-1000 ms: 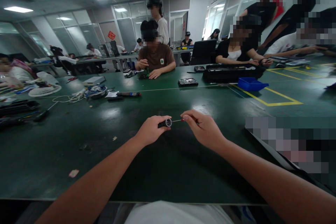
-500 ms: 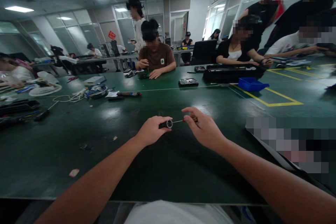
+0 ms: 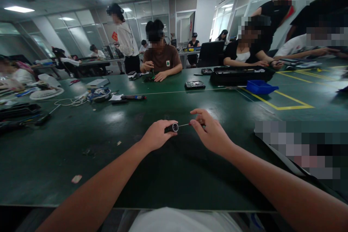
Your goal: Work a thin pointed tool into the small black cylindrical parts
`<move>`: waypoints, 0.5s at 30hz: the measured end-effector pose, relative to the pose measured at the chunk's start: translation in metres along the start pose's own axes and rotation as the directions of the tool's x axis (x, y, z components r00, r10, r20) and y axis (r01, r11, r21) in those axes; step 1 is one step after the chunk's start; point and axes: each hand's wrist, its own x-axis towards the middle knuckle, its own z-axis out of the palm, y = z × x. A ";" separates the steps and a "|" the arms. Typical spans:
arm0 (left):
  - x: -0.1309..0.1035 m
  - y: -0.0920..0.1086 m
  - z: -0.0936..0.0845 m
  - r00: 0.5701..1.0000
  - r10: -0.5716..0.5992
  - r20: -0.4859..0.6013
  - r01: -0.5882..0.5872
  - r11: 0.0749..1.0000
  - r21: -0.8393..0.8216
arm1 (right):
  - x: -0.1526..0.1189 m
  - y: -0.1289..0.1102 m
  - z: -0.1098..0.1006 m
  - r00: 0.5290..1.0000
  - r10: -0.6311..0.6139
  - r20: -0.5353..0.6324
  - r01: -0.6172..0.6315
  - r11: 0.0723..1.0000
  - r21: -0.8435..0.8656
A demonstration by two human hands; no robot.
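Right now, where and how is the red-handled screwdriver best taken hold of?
Probably by its red handle, coming from the right, where the right grip holds it: the thin metal shaft points left toward the black cylinder, leaving the handle end rightward.

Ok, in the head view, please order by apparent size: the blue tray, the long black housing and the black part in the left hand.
Long black housing
Blue tray
Black part, partly covered by the left hand
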 end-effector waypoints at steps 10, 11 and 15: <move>0.003 -0.004 0.000 0.972 0.209 -0.106 -0.200 0.975 0.092 | 0.010 0.016 0.010 0.945 0.325 -0.030 -0.254 0.791 0.556; 0.004 -0.005 0.000 0.972 0.209 -0.110 -0.198 0.975 0.106 | 0.011 0.018 0.010 0.930 0.366 -0.027 -0.278 0.750 0.601; 0.004 -0.008 -0.002 0.989 0.129 -0.067 -0.122 0.987 0.106 | 0.011 0.020 0.010 0.943 0.321 -0.085 -0.235 0.828 0.510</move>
